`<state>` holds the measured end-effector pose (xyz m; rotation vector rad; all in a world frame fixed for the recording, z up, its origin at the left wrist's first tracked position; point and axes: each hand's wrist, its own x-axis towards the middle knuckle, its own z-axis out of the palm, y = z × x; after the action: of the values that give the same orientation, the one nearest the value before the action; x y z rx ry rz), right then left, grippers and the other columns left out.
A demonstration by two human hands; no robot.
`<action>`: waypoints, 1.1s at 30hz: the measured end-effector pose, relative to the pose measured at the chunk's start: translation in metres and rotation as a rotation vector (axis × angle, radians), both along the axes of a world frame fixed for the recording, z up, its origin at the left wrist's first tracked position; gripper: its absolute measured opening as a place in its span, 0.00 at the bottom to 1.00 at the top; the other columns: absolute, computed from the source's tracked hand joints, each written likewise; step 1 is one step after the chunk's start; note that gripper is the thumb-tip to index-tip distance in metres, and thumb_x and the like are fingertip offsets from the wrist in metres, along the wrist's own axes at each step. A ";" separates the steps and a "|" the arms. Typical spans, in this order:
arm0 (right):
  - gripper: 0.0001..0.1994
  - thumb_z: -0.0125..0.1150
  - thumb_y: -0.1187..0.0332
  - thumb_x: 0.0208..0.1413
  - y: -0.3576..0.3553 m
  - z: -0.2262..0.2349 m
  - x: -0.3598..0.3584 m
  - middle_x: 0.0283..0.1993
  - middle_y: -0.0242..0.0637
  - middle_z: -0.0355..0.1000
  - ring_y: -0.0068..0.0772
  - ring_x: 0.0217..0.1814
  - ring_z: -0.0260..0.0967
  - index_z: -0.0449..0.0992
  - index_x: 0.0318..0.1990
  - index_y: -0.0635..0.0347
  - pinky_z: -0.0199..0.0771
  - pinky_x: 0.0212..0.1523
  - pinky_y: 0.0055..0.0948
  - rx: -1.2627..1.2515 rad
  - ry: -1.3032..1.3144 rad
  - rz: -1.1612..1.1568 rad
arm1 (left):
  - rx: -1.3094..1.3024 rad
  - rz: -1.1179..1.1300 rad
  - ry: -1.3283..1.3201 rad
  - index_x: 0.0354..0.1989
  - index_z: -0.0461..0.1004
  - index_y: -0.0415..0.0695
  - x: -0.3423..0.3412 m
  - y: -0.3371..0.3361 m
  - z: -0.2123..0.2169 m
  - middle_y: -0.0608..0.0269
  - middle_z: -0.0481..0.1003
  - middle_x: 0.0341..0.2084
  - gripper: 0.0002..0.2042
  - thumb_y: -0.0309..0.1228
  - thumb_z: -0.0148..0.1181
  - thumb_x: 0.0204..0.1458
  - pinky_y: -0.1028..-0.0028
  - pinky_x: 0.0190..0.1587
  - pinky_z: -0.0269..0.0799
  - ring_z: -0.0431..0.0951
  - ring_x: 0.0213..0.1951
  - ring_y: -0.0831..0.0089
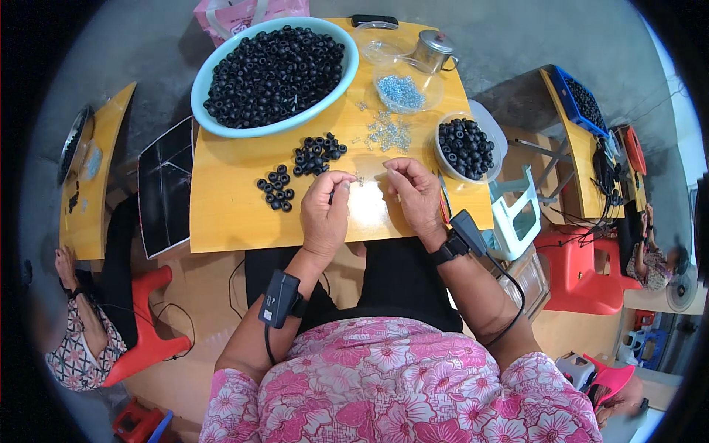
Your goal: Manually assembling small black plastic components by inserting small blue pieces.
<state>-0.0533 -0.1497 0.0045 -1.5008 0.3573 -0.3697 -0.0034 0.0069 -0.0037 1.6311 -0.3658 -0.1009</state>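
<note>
Left hand [325, 210] and right hand [413, 193] rest on yellow tabletop [229, 214]. Both grips pinched together on tiny metal piece [360, 179] between them, too small to identify. Loose black rings [299, 168] at 10 o'clock, within reach. Silver bits [385, 133] at 12. Fingertip detail unclear.

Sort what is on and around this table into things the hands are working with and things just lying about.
In use:
left hand and right hand, pinching small metal bits
loose metal bits
small piles of black rings
big basin of black rings
small bowl of black rings
clear dish of metal bits

Lying about:
metal cup
pink bag
white stool
</note>
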 end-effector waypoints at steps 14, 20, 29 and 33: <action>0.06 0.54 0.76 0.54 0.008 0.016 0.002 0.29 0.29 0.71 0.15 0.28 0.65 0.74 0.38 0.66 0.65 0.28 0.16 -0.107 0.049 -0.034 | -0.196 -0.337 0.467 0.41 0.70 0.40 -0.031 0.059 0.034 0.73 0.62 0.21 0.09 0.28 0.44 0.59 0.86 0.21 0.59 0.63 0.20 0.87; 0.06 0.54 0.77 0.55 -0.008 0.016 0.009 0.32 0.26 0.71 0.13 0.27 0.63 0.75 0.39 0.64 0.64 0.29 0.14 -0.342 0.052 -0.012 | -0.077 -0.602 0.684 0.45 0.66 0.40 -0.049 0.093 0.021 0.71 0.63 0.28 0.11 0.22 0.49 0.53 0.82 0.29 0.63 0.64 0.24 0.83; 0.07 0.55 0.78 0.53 -0.014 -0.001 -0.012 0.33 0.27 0.72 0.14 0.29 0.64 0.76 0.38 0.64 0.65 0.31 0.15 -0.402 0.088 -0.002 | -0.205 -0.515 0.896 0.41 0.68 0.42 -0.061 0.102 -0.017 0.66 0.71 0.31 0.07 0.24 0.48 0.54 0.82 0.33 0.69 0.71 0.28 0.82; 0.07 0.60 0.73 0.48 -0.003 0.010 -0.023 0.32 0.41 0.75 0.29 0.35 0.73 0.78 0.35 0.64 0.71 0.37 0.25 -0.527 0.098 0.049 | -0.148 -0.527 0.878 0.41 0.68 0.42 -0.065 0.104 -0.018 0.65 0.73 0.32 0.07 0.24 0.49 0.54 0.83 0.32 0.68 0.70 0.27 0.83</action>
<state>-0.0765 -0.1526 0.0140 -2.0443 0.3130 -0.3692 -0.0681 0.1109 -0.0213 1.1675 -0.1022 -1.1175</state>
